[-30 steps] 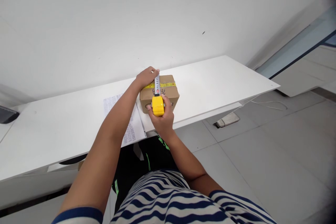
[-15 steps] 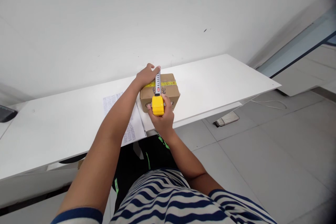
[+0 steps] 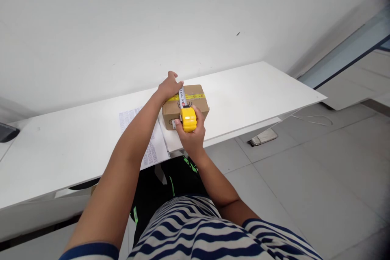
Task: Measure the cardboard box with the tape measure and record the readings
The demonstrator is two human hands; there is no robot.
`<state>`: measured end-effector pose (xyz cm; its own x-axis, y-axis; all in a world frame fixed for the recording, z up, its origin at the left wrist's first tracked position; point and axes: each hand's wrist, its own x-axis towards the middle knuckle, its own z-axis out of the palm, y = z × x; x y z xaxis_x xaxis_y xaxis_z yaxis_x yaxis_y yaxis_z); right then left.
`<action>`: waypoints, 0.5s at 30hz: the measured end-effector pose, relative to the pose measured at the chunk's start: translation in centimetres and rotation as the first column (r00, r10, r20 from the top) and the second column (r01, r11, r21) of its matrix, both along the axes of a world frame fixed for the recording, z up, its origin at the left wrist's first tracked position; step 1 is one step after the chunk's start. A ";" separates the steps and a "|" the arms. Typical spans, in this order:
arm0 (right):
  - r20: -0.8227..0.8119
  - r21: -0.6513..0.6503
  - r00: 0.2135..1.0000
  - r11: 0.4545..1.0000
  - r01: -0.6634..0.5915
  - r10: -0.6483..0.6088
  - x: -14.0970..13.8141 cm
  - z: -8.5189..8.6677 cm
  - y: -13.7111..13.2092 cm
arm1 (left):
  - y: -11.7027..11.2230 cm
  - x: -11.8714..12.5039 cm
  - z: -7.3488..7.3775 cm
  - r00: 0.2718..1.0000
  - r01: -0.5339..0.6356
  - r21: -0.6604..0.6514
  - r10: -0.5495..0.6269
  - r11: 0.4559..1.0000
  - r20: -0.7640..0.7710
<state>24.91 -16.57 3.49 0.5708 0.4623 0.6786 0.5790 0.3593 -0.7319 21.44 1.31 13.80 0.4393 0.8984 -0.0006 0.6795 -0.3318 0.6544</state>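
A small cardboard box [image 3: 171, 109] with yellow tape across its top sits on the white table. My right hand [image 3: 194, 136] is closed around the yellow case of a tape measure [image 3: 189, 118], in front of the box's near side. Its white blade [image 3: 182, 96] runs out over the box top toward the far edge. At that far edge my left hand [image 3: 170, 87] pinches the blade's end, thumb on it; the fingertips behind the box are partly hidden.
Printed paper sheets [image 3: 156, 146] lie left of the box at the front edge of the white table [image 3: 243, 89]. Behind the table rises a wall [image 3: 137, 20]. A dark object [image 3: 8, 133] lies at the far left. On the floor are a flat pale object [image 3: 265, 137] and a cable [image 3: 317, 118].
My right hand has shifted slightly right with the tape measure case, which is now tilted. The blade slants a little, and my left hand has moved slightly left. The box has stayed put.
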 end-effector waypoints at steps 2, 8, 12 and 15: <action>0.017 0.014 1.000 1.000 0.002 -0.002 0.1 0.1 0.0 | 0.1 0.0 0.0 1.000 0.000 -0.002 0.000 1.000 -0.006; 0.169 0.081 0.984 0.996 0.045 -0.059 -0.1 -1.3 0.5 | -0.1 -0.3 0.2 0.999 -0.014 -0.030 0.015 0.999 0.036; 0.198 0.061 0.978 0.997 0.052 -0.063 -0.2 -2.3 0.8 | -0.3 -0.5 0.3 0.999 -0.017 -0.043 0.019 0.999 0.046; 0.161 0.033 0.984 0.997 0.067 -0.071 -0.2 -1.9 0.6 | -0.2 -0.4 0.3 0.999 -0.006 -0.039 0.007 0.999 0.031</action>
<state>24.67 -15.94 1.59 0.4820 0.4055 0.7767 0.7134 0.3330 -0.6165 21.04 1.08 14.11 0.4338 0.9007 -0.0222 0.6606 -0.3012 0.6877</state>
